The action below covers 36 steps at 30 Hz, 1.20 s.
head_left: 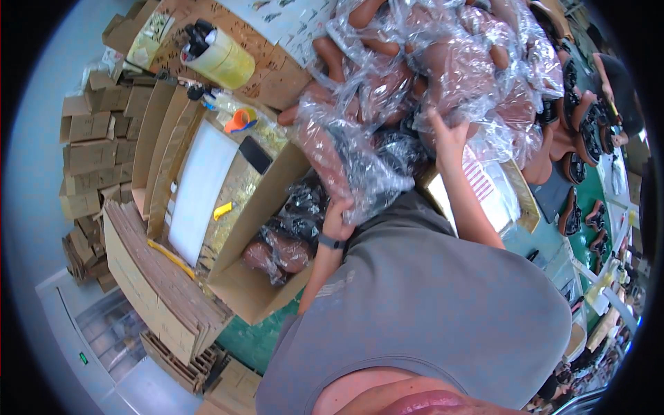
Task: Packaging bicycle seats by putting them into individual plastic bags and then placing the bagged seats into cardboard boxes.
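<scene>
My left hand [337,220], with a dark band at its wrist, is closed round the lower end of a long, smooth brown limb-shaped piece [321,153] in a clear plastic bag. The bag's loose plastic spreads toward my chest. Further right, my right hand [449,135] grips the near end of another bagged brown piece [453,72], its fingertips partly hidden by plastic. Both pieces lie against a large pile of bagged brown pieces [387,86]. Beside my left forearm, an open cardboard box [242,266] contains brown pieces and black material in clear plastic.
Left of the box are a white foam sheet [200,190], a yellow cutter [223,210], a black phone-like slab [255,155] and an orange tape roll [241,119]. Flattened cartons [149,277] stand at lower left. Brown and black pieces [588,131] line the green table at right.
</scene>
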{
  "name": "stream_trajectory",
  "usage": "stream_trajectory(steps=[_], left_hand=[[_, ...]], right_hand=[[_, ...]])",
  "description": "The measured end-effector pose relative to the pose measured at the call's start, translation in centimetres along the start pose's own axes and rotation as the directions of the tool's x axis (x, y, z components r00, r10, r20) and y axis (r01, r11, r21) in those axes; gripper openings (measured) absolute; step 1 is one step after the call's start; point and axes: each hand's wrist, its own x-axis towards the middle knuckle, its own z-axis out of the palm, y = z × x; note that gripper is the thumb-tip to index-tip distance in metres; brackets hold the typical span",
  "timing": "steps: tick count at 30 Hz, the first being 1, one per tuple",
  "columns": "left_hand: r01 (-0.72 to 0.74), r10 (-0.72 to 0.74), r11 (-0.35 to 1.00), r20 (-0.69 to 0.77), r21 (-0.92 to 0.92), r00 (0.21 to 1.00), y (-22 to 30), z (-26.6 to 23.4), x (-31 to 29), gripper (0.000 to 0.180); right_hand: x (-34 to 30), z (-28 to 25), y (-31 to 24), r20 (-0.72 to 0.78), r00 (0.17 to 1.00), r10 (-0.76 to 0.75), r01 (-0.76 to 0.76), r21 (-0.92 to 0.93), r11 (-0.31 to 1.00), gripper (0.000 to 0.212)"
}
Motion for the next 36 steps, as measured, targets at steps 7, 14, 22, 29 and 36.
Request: stream_trajectory(steps=[7, 14, 22, 29, 36], left_hand=[[-0.145, 0.171, 0.800, 0.011, 0.582, 0.985, 3.4, -6.3, -10.1, 0.077], [-0.098, 0.231, 0.854, -0.204, 0.511, 0.952, 3.5, -20.2, -9.1, 0.055], [0.072, 0.022, 0.990, -0.652, 0.117, 0.758, 1.8, -41.5, -3.6, 0.031], [-0.077, 0.074, 0.997, -0.701, 0.027, 0.710, 2.1, -47.1, 1.3, 0.074], [-0.291, 0.321, 0.946, -0.561, 0.145, 0.763, -0.4, -48.0, 2.6, 0.096]], right_hand=[[10.3, 6.3, 7.8, -0.195, 0.968, -0.157, 0.016, -0.577, 0.816, 0.060], [6.5, 1.8, 4.1, 0.216, 0.879, 0.426, -0.451, 0.082, 0.889, 0.052], [-15.0, 6.3, 2.4, 0.768, 0.183, 0.614, 0.243, -0.640, 0.728, 0.068], [-27.8, 31.8, 20.4, 0.570, -0.291, 0.768, 0.871, 0.490, -0.034, 0.021], [-28.1, 36.5, 43.3, 0.131, -0.561, 0.818, 0.528, 0.817, 0.231, 0.015]])
